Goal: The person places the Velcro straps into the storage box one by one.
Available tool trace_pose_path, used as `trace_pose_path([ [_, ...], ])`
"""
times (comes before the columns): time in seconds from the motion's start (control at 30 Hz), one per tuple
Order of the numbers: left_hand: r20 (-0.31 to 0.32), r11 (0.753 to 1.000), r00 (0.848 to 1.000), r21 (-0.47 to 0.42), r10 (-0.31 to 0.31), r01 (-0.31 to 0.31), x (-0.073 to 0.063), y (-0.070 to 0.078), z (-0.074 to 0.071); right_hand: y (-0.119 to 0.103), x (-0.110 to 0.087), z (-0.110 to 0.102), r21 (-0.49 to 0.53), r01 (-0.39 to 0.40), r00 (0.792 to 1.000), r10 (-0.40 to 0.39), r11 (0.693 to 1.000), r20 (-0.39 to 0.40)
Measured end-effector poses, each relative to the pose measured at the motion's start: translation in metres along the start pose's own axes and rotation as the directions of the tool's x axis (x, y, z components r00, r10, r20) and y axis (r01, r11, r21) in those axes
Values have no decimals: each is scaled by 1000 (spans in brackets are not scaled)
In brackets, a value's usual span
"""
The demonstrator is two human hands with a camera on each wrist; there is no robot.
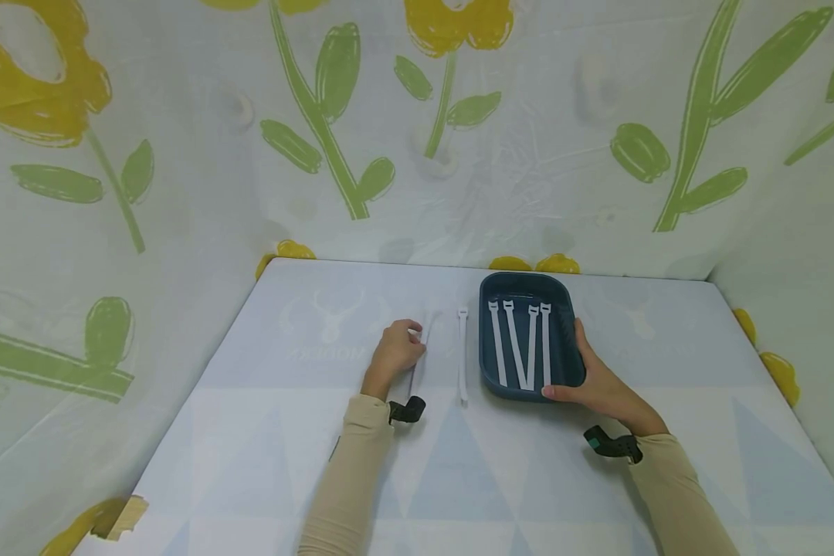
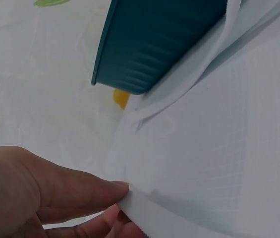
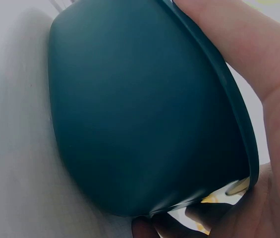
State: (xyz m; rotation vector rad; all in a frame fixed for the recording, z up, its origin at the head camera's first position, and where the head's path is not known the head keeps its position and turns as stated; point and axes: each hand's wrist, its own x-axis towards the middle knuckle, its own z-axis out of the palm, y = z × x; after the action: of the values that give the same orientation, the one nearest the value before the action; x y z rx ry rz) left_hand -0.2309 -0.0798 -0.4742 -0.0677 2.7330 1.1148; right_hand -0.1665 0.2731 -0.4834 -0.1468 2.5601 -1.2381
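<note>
My left hand pinches a white hook-and-loop cable tie between thumb and fingers. In the left wrist view the tie's strap runs off to the lower right. A second white cable tie lies lengthwise on the table, between my left hand and a dark teal tray. Several more white ties lie inside the tray, slotted heads toward its far end. My right hand grips the tray at its near right side, thumb over the rim and fingers around the outer wall.
The white table has pale blue triangles printed on it. Flower-patterned sheeting stands behind the table and along both sides. A piece of tan tape sticks to the front left edge.
</note>
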Motion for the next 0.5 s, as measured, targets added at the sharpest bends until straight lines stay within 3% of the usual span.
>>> trace_pose_path([
  [0.27, 59, 991, 998, -137, 14, -6, 3, -2, -6, -2, 0, 0, 1, -5, 1000, 5, 1000, 1],
  [0.5, 80, 980, 997, -201, 11, 5, 3, 0, -10, -2, 0, 0, -10, -3, 1000, 3, 1000, -3],
])
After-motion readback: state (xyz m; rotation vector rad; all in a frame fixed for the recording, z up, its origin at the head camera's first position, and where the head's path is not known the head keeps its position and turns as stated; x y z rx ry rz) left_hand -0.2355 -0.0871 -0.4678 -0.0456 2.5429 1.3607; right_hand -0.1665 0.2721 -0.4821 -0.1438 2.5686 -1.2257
